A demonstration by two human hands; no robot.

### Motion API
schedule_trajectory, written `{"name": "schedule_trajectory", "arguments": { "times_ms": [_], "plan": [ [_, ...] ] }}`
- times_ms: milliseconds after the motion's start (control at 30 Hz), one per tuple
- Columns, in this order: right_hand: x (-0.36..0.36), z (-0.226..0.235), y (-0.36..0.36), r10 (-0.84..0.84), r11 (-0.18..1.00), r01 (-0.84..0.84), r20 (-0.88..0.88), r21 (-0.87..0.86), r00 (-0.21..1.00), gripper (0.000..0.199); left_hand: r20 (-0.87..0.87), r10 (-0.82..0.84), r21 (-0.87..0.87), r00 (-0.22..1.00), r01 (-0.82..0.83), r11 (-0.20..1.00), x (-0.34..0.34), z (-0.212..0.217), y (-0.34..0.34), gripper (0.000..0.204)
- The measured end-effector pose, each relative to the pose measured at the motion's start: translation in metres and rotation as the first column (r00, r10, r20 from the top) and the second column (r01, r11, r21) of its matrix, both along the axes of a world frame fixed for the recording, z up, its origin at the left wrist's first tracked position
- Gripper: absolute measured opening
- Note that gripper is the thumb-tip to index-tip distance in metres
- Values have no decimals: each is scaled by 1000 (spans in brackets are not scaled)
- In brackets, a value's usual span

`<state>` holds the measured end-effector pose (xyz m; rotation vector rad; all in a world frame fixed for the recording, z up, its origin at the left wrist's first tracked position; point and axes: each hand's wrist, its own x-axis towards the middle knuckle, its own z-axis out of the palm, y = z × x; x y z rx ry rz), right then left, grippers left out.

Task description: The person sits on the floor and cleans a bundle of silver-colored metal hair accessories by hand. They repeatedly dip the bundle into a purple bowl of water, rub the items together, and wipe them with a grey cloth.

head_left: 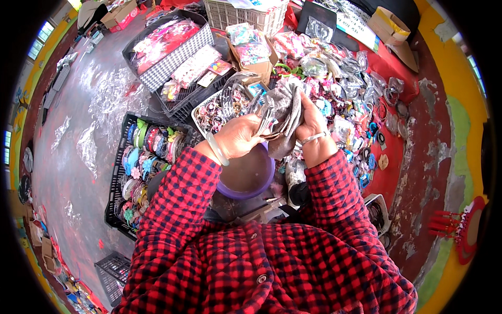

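A damp-looking grey cloth [286, 104] is bunched between my two hands. My right hand [312, 121] grips its right side, with the thumb pointing up along the folds. At its left edge, my left hand [239, 136] has its fingers closed around a shiny, thin item, too small and overlapped by the cloth to name. Directly below hangs the space over a purple basin [238, 195] holding murky brownish water. Just beyond my left hand, a white tray [197, 116] is filled with hair ties and small accessories.
A black crate [111, 201] of colourful headbands stands left. Bagged accessories [334, 78] pile up on red cloth [393, 152] at the right. Farther back are a houndstooth-patterned bin [172, 60], a cardboard box [260, 69] and a beige crate [251, 18].
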<state>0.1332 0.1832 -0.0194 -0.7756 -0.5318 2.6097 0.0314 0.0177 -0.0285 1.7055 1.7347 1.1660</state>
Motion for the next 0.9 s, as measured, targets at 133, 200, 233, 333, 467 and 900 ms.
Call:
{"name": "schedule_trajectory", "arguments": {
  "times_ms": [133,200,233,333,467,900],
  "plan": [
    [3,1,-2,-22,999,23,-33,36,999,21,76,78,41,994,-82,996,-2,-10,2,17],
    [4,3,-9,-26,998,34,-159,44,987,21,201,154,17,967,-161,987,0,-5,5,18],
    [-1,-1,-12,-89,995,93,-97,34,991,23,262,192,0,946,-199,980,2,-1,6,19],
    [-1,3,-35,-7,998,19,-187,65,982,26,285,303,-165,909,-265,950,2,-2,7,20],
    [2,-10,-29,44,992,-18,-208,125,977,24,341,242,-72,908,-232,970,-7,-15,5,14],
    [2,-23,13,-91,995,99,-254,19,963,23,279,52,42,959,-66,997,2,-14,3,11]
  ]
}}
